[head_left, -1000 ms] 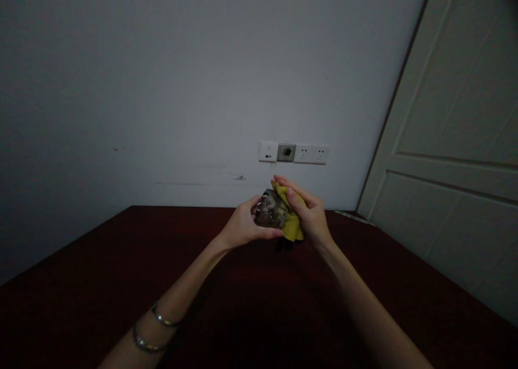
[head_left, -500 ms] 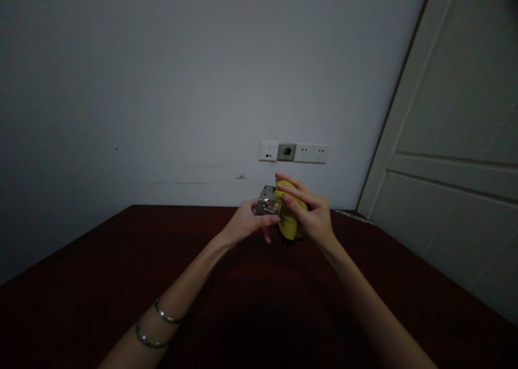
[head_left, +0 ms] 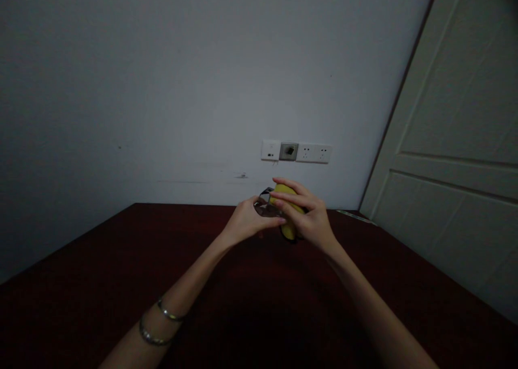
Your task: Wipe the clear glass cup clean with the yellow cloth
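Observation:
My left hand (head_left: 246, 224) is closed around a small clear glass object (head_left: 265, 207), held above the dark red table (head_left: 121, 272). My right hand (head_left: 309, 218) is closed on a yellow cloth (head_left: 288, 226) and presses it against the right side of the glass. The two hands touch at the fingertips. Most of the glass is hidden by fingers and cloth. Two metal bangles (head_left: 159, 323) sit on my left forearm.
A pale wall stands behind the table with a row of sockets (head_left: 296, 152) just above my hands. A cream panelled door (head_left: 457, 158) fills the right side. A thin light strip (head_left: 356, 217) lies at the table's far right corner.
The glass has turned in my left hand and now shows less of itself. My right hand with the cloth has slid further over it. Both hands stay in the same spot.

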